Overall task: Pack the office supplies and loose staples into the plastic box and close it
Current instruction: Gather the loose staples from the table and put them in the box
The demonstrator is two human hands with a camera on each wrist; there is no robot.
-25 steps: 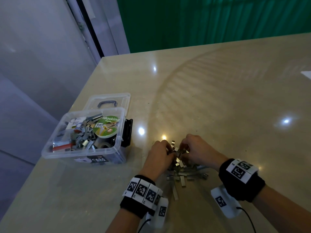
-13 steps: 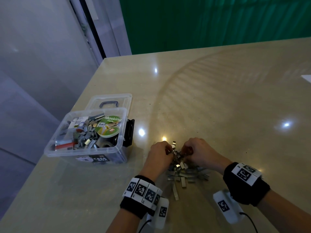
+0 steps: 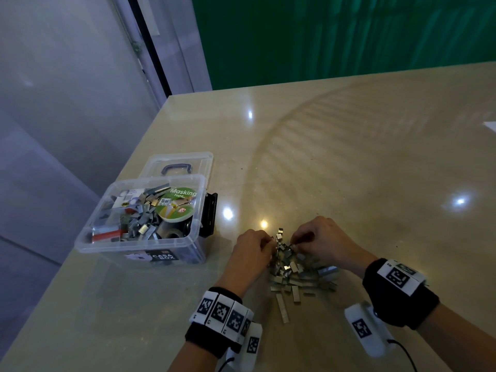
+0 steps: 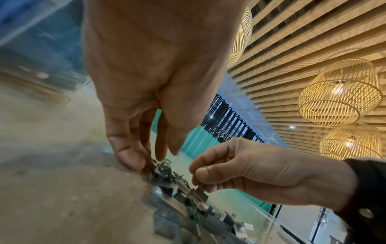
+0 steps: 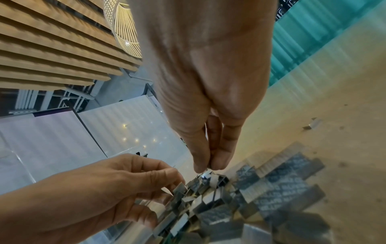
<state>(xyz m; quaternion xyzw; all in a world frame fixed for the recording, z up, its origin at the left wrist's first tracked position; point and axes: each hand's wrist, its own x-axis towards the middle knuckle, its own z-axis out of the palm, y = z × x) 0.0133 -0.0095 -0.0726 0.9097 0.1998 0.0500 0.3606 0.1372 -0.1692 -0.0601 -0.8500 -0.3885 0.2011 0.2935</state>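
A pile of loose staple strips (image 3: pixel 298 275) lies on the beige table, between my two hands. My left hand (image 3: pixel 255 251) curls its fingers round staples at the pile's left top (image 4: pixel 160 168). My right hand (image 3: pixel 316 237) pinches staples with thumb and fingers at the pile's top (image 5: pixel 205 175). The clear plastic box (image 3: pixel 139 248) stands open to the left, holding staples, a green masking tape roll (image 3: pixel 175 206) and a red-handled tool (image 3: pixel 107 234). Its lid (image 3: pixel 179 163) lies flat behind it.
The table's left edge (image 3: pixel 80 253) runs close beside the box. One stray staple strip (image 5: pixel 313 125) lies apart to the right of the pile. A white object (image 3: pixel 489 126) shows at the far right edge.
Both hands stay at the pile's top, their fingers working among the staples. The view has shifted slightly; the box has not moved.
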